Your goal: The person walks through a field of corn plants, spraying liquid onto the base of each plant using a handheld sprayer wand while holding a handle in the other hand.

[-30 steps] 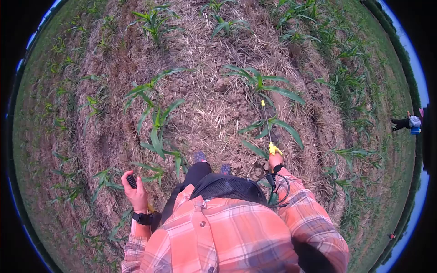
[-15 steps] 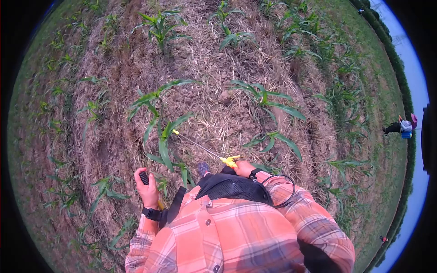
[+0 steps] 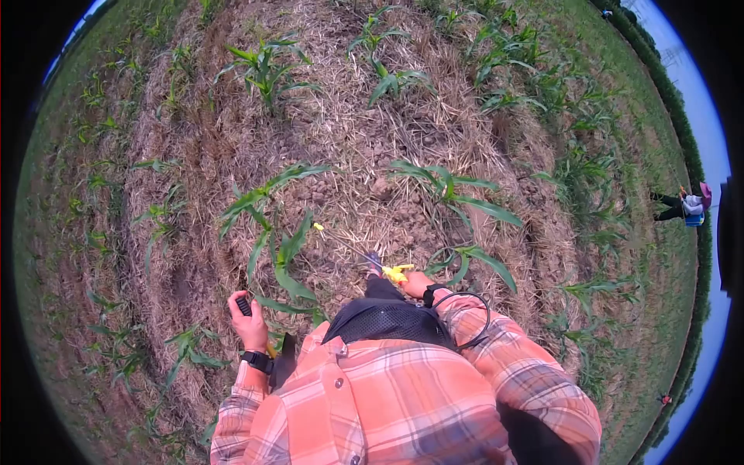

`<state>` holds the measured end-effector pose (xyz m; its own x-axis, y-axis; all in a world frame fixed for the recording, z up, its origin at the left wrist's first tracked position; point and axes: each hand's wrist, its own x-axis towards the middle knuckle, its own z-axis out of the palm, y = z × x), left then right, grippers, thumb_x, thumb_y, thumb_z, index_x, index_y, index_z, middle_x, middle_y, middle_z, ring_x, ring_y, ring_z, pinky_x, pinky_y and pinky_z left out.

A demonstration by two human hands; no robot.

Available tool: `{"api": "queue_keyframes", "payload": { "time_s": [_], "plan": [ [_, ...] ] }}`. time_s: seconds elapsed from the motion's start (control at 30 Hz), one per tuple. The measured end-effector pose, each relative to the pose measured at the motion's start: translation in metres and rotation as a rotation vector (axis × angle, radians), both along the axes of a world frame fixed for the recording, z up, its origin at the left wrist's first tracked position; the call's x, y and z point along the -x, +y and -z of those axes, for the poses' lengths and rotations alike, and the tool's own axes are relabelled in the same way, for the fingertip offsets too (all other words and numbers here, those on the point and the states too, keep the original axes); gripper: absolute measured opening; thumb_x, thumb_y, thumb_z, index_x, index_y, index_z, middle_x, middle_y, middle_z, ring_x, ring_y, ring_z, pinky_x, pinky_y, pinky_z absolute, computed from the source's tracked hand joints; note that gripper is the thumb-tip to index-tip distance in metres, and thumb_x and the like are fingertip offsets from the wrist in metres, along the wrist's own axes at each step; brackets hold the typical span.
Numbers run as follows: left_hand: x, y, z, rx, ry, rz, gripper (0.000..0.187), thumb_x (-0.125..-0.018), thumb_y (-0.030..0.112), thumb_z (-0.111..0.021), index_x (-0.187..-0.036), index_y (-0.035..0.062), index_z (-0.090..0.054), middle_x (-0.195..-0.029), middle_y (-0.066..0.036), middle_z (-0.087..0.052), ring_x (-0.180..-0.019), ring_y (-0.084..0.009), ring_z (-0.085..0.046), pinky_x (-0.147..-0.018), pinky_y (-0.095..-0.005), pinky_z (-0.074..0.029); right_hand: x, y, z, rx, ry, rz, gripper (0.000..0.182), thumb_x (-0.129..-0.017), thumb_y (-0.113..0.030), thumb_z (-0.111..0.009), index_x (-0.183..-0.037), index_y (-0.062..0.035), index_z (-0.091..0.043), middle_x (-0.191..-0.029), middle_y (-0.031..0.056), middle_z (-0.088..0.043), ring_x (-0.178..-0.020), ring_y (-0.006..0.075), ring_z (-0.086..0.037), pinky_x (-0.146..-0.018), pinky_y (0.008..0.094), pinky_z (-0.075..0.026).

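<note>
My right hand (image 3: 418,284) is closed around the yellow handle of a spray wand (image 3: 396,273). Its thin metal rod slants up and left to a small yellow nozzle (image 3: 318,226), just right of a young corn plant (image 3: 290,267). A thin black hose (image 3: 487,318) loops beside my right sleeve. At lower left, my left hand (image 3: 249,329) grips a black ribbed pump handle (image 3: 243,306), fingers curled round it; a bit of yellow bar shows near the wrist. My shoe (image 3: 373,262) is partly visible behind the rod.
Rows of young corn, including a plant (image 3: 453,190) ahead to the right, grow from soil covered in dry straw (image 3: 341,132). Far right, a person (image 3: 692,204) in a pink hat carries a blue tank. Another small figure (image 3: 665,400) is farther off.
The nozzle has swung right, away from the corn leaves. My foot has come forward under the rod. The nearby plants sit slightly lower in view; both hands keep their grips.
</note>
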<state>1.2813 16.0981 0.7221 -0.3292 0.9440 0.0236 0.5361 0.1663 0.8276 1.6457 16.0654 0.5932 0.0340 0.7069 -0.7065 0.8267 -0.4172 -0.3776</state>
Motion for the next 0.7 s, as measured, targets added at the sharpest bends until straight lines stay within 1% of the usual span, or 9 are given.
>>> {"api": "queue_keyframes", "payload": {
  "time_s": [0.17,0.23,0.3,0.37,0.4,0.43,0.47,0.53,0.7],
  "plan": [
    [-0.022,0.044,0.003,0.029,-0.076,0.001,0.02,-0.072,0.004,-0.049,-0.091,0.008,-0.043,-0.059,0.001,-0.039,-0.047,-0.0076,-0.036,-0.042,-0.0234,-0.031,-0.062,0.037,0.008,-0.028,-0.145,0.251,0.038,-0.074,-0.032,-0.044,-0.088,0.0024,-0.055,-0.082,0.021,-0.056,-0.078,0.0315,-0.055,-0.07,0.0378,-0.042],
    [-0.028,0.062,0.001,-0.012,-0.003,0.025,0.02,-0.072,0.004,-0.049,-0.091,0.008,-0.043,-0.058,0.001,-0.038,-0.047,-0.007,-0.035,-0.042,-0.0231,-0.03,-0.09,0.052,0.016,0.023,-0.124,0.474,0.039,-0.074,-0.033,-0.045,-0.086,0.003,-0.055,-0.08,0.0202,-0.057,-0.073,0.0303,-0.056,-0.065,0.0365,-0.044],
    [-0.037,0.076,-0.014,-0.015,-0.044,0.02,0.02,-0.073,0.004,-0.049,-0.091,0.008,-0.043,-0.058,0.001,-0.037,-0.047,-0.0063,-0.034,-0.042,-0.0226,-0.029,-0.119,0.059,0.028,-0.182,-0.295,0.438,0.036,-0.074,-0.031,-0.045,-0.085,0.0022,-0.055,-0.077,0.0186,-0.057,-0.068,0.0293,-0.057,-0.06,0.0365,-0.044],
    [-0.045,0.089,-0.034,0.01,-0.025,0.021,0.019,-0.074,0.004,-0.049,-0.091,0.008,-0.043,-0.06,0.001,-0.038,-0.048,-0.0058,-0.033,-0.042,-0.0218,-0.028,-0.142,0.068,0.023,-0.253,-0.313,0.562,0.034,-0.074,-0.031,-0.046,-0.082,0.0009,-0.056,-0.075,0.0177,-0.057,-0.068,0.0294,-0.057,-0.06,0.0375,-0.044],
    [-0.042,0.093,-0.036,-0.006,-0.072,0.009,0.019,-0.075,0.004,-0.048,-0.092,0.0085,-0.042,-0.06,0.002,-0.037,-0.046,-0.0051,-0.033,-0.041,-0.0209,-0.028,-0.157,0.072,0.027,-0.147,-0.237,0.703,0.034,-0.073,-0.032,-0.046,-0.081,-0.0001,-0.056,-0.077,0.0174,-0.057,-0.075,0.0305,-0.055,-0.065,0.0396,-0.042],
    [-0.047,0.099,-0.051,-0.02,-0.116,-0.008,0.02,-0.076,0.003,-0.048,-0.093,0.009,-0.042,-0.059,0.002,-0.037,-0.045,-0.0044,-0.033,-0.039,-0.0199,-0.027,-0.164,0.076,0.021,-0.231,-0.318,0.723,0.033,-0.073,-0.031,-0.047,-0.079,0.0001,-0.056,-0.076,0.0181,-0.057,-0.075,0.0307,-0.055,-0.066,0.0397,-0.042],
    [-0.053,0.1,-0.069,0.02,-0.279,-0.032,0.022,-0.077,0.003,-0.046,-0.096,0.0098,-0.04,-0.059,0.003,-0.038,-0.04,-0.0031,-0.033,-0.035,-0.018,-0.026,-0.174,0.079,0.013,-0.21,-0.34,0.737,0.032,-0.072,-0.028,-0.047,-0.082,0.0008,-0.055,-0.079,0.0204,-0.056,-0.078,0.0331,-0.054,-0.069,0.0401,-0.041],
    [-0.056,0.097,-0.104,-0.011,-0.261,-0.038,0.023,-0.078,0.003,-0.045,-0.099,0.0106,-0.038,-0.058,0.003,-0.038,-0.038,-0.0028,-0.033,-0.032,-0.0171,-0.026,-0.19,0.088,-0.004,-0.242,-0.408,0.747,0.03,-0.072,-0.024,-0.046,-0.085,0.0012,-0.054,-0.082,0.0228,-0.055,-0.079,0.0358,-0.052,-0.07,0.0409,-0.041],
    [-0.047,0.108,-0.116,-0.063,-0.237,-0.096,0.024,-0.078,0.003,-0.045,-0.099,0.0111,-0.037,-0.057,0.003,-0.036,-0.037,-0.003,-0.033,-0.032,-0.0171,-0.026,-0.229,0.099,-0.032,-0.241,-0.568,0.649,0.027,-0.073,-0.023,-0.045,-0.085,0.0006,-0.052,-0.079,0.0227,-0.055,-0.077,0.036,-0.053,-0.067,0.0433,-0.041]
  ]
}}
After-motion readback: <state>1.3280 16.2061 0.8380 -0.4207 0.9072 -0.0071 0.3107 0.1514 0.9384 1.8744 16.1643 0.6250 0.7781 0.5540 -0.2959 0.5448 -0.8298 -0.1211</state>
